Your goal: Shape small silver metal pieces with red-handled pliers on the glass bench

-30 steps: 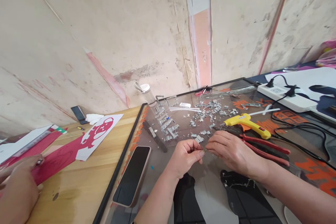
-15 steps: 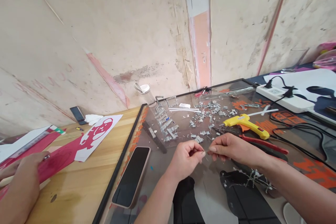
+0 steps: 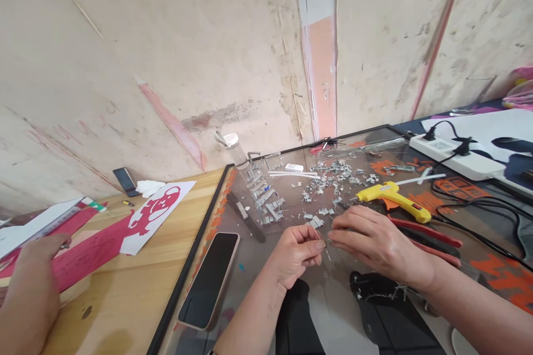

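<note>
My left hand [image 3: 296,252] and my right hand [image 3: 372,239] meet fingertip to fingertip over a glass pane [image 3: 333,294] in a black frame. Between them they pinch a small thin metal piece [image 3: 325,243], too small to make out. Just beyond the fingers lies a scatter of several small silver metal clips [image 3: 328,180]. A yellow glue gun [image 3: 393,198] and red-handled pliers [image 3: 428,236] lie right of my right hand.
A phone [image 3: 210,277] lies face up on the pane at the left. A white power strip [image 3: 456,156] with black cables sits at the right. On the wooden table [image 3: 125,299], another person's hand [image 3: 31,283] rests on red paper [image 3: 89,252] beside a red-and-white cutout [image 3: 156,213].
My hands stayed together on the small piece, the right fingers lowering and flattening. The other person's hand shifted slightly along the red paper.
</note>
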`<state>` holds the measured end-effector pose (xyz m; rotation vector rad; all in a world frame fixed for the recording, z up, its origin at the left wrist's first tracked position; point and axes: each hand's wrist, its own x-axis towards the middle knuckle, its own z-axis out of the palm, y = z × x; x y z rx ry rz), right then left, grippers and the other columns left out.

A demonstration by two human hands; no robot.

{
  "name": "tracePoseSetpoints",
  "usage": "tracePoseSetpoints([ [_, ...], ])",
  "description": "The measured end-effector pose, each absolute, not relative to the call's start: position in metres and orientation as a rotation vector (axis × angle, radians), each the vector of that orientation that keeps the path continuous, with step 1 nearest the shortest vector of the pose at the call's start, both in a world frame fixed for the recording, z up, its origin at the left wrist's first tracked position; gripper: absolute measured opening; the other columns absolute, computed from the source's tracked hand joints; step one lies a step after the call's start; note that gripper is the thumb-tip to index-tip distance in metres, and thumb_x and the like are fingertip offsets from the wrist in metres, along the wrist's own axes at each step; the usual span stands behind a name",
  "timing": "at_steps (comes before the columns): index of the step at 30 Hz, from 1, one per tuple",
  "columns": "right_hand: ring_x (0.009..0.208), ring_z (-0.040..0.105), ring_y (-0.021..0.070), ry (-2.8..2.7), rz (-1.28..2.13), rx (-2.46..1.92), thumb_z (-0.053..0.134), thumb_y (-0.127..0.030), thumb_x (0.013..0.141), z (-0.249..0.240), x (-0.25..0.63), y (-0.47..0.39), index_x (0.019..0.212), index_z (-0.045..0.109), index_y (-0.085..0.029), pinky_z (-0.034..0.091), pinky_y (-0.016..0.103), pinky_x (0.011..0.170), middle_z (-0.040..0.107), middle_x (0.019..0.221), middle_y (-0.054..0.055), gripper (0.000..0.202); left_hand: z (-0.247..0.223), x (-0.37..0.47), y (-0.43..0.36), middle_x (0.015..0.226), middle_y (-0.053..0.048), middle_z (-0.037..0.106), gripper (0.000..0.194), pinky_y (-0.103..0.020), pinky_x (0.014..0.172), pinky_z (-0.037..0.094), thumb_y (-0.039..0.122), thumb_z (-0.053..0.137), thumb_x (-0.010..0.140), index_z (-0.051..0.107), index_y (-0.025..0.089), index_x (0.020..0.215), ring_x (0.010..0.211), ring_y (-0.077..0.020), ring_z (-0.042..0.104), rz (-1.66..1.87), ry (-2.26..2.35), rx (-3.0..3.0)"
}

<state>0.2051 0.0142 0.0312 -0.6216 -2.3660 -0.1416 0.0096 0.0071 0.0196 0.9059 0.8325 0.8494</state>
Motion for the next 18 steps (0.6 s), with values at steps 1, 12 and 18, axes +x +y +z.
tracePoseSetpoints([
  [1,0.074,0.051,0.0133,-2.365,-0.141,-0.618,0.049,-0.017,0.086,0.032,0.205,0.014,0.095,0.061,-0.020,0.041,0.029,0.068,0.062,0.087,0.005,0.016,0.020,0.010,0.007,0.045,0.007,0.043,0.036,-0.021,0.043,0.013,0.034,0.081,0.052,0.052,0.013,0.059,0.038,-0.0033,0.039,0.847,0.837,0.916],
  [12,0.073,0.047,0.0146,-2.453,0.036,-0.727,0.046,-0.022,0.086,0.036,0.204,0.011,0.079,0.061,-0.021,0.037,0.031,0.068,0.059,0.083,0.004,0.017,0.014,0.007,0.007,0.055,0.005,0.049,0.029,-0.020,0.049,0.032,0.032,0.075,0.060,0.054,0.014,0.065,0.045,-0.0057,0.046,0.826,0.906,1.163],
  [18,0.061,0.043,0.0111,-2.109,0.869,-0.983,0.051,-0.027,0.081,0.034,0.196,0.012,0.060,0.049,-0.019,0.034,0.025,0.057,0.049,0.065,-0.001,0.023,0.023,0.010,-0.001,0.056,0.002,0.050,0.012,-0.021,0.050,0.033,0.025,0.061,0.072,0.055,0.015,0.067,0.050,-0.0081,0.042,0.861,1.030,1.529],
])
